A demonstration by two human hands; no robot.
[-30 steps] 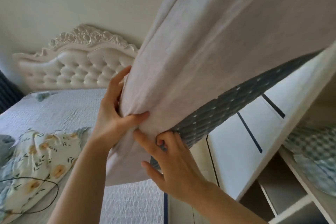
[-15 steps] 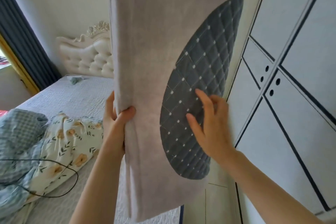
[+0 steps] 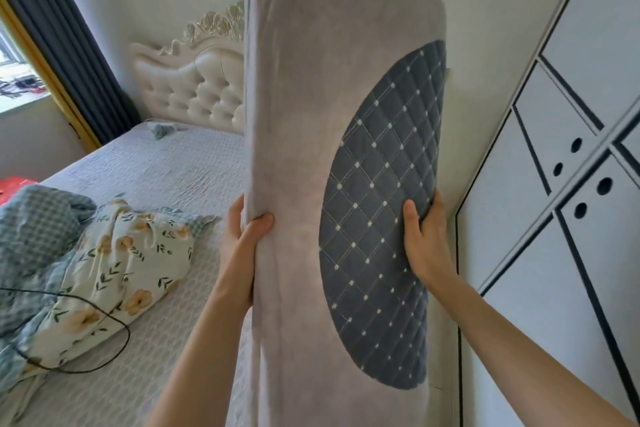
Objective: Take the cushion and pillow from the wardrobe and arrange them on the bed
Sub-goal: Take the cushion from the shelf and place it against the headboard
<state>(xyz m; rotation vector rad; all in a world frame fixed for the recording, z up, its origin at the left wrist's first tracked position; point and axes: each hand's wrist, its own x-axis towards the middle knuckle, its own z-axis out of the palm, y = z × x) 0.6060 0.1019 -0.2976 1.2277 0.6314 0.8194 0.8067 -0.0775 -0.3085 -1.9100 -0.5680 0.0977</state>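
Observation:
A long grey pillow (image 3: 298,156) with a dark blue quilted oval patch stands upright in the air in front of me, above the bed's right edge. My left hand (image 3: 244,236) grips its left edge, thumb in front and fingers behind. My right hand (image 3: 424,239) holds its right edge, thumb on the quilted patch and fingers wrapped behind. The bed (image 3: 156,177) with a light quilted cover lies to the left, and the pillow hides part of it.
A floral pillow (image 3: 114,274) and a blue checked blanket (image 3: 34,229) lie on the bed's near left, with a black cable (image 3: 114,319) across them. A cream tufted headboard (image 3: 190,87) stands at the back. White wardrobe doors (image 3: 571,184) fill the right. Dark curtain (image 3: 65,38) far left.
The pillow has swung from a tilted slant to upright. My right hand moved from its bottom corner across the patch to its right edge. The view turned from the open shelves toward the bed.

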